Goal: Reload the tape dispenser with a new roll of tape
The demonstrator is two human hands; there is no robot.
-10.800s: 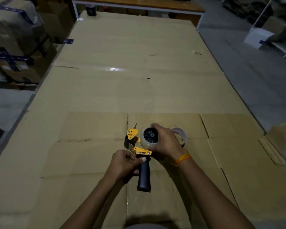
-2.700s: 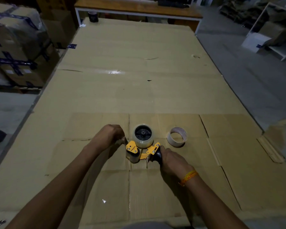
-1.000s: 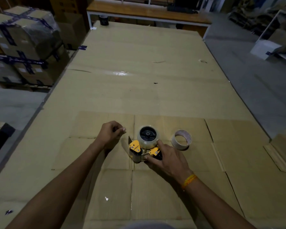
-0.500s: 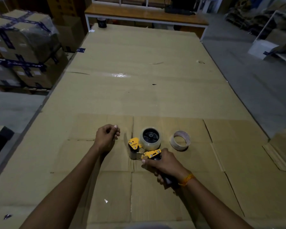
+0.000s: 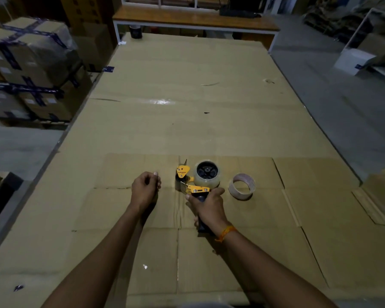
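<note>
Moved from the frame onto the handle, my right hand [image 5: 209, 208] grips the dispenser [image 5: 199, 189], lying on the cardboard [image 5: 231, 252] with roll [image 5: 206, 182] mounted; left hand [image 5: 143, 191] curled alongside, grasp indeterminate

matt cardboard table cover [image 5: 187, 130], glossy tape roll [image 5: 207, 175]

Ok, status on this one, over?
Right hand grips dispenser handle. Left hand curled, contents unclear. New roll mounted. Empty core alongside, nothing blocking.
</note>
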